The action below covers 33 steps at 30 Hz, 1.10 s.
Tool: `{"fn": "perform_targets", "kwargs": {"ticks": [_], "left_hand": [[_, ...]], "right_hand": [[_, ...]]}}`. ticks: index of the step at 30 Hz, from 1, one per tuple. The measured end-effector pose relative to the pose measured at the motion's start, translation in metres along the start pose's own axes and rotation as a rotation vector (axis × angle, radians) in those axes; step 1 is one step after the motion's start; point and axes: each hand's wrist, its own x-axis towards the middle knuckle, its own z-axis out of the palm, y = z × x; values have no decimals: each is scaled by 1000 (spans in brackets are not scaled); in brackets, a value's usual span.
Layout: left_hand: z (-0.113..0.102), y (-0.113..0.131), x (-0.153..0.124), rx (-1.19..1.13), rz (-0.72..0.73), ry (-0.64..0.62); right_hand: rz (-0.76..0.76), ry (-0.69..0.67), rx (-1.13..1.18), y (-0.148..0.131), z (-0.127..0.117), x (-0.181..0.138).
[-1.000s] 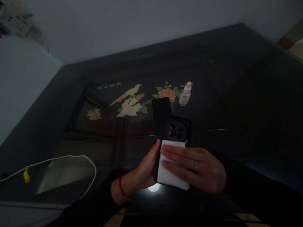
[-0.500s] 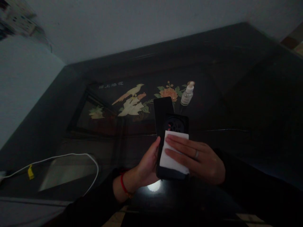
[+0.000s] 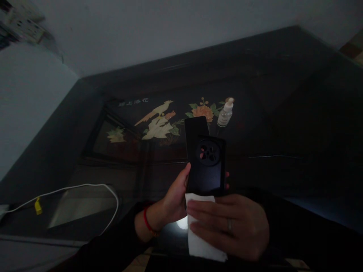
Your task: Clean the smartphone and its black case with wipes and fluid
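A black phone case (image 3: 208,173) with a round camera ring and cutouts is gripped in my left hand (image 3: 177,196). The thumb lies along its left edge, and fingertips show at its right edge. Against the lower end of the case, my right hand (image 3: 232,224) presses a folded white tissue (image 3: 201,241) under its fingers. Partly covered by the case, a flat black rectangle that looks like a phone (image 3: 196,126) appears just behind it. A small clear dropper bottle (image 3: 225,115) with a white top stands beyond, to the right.
The glossy dark table (image 3: 269,94) carries a bird-and-flower picture (image 3: 159,124). A white cable (image 3: 85,185) with a yellow tag (image 3: 38,206) curves over the left side. A pale wall (image 3: 170,30) borders the far edge, with a power strip (image 3: 27,28) at upper left.
My right hand has slid the tissue down the case toward me, uncovering its middle. The left hand and case have hardly moved.
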Motion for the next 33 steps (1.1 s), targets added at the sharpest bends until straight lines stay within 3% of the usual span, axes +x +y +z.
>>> {"fn": "perform_targets", "kwargs": {"ticks": [5, 11, 16, 21, 27, 33], "left_hand": [[-4, -2, -1, -53, 46, 25], [2, 3, 2, -3, 24, 35], [1, 1, 1, -116, 92, 75], [1, 4, -1, -47, 67, 5], [3, 6, -4, -48, 185, 152], [1, 6, -2, 0, 134, 45]], "right_hand": [[134, 15, -104, 11, -4, -4], [-25, -3, -24, 8, -5, 1], [148, 11, -117, 18, -9, -2], [-17, -47, -12, 9, -7, -2], [143, 31, -74, 16, -5, -6], [10, -49, -30, 9, -7, 0]]}}
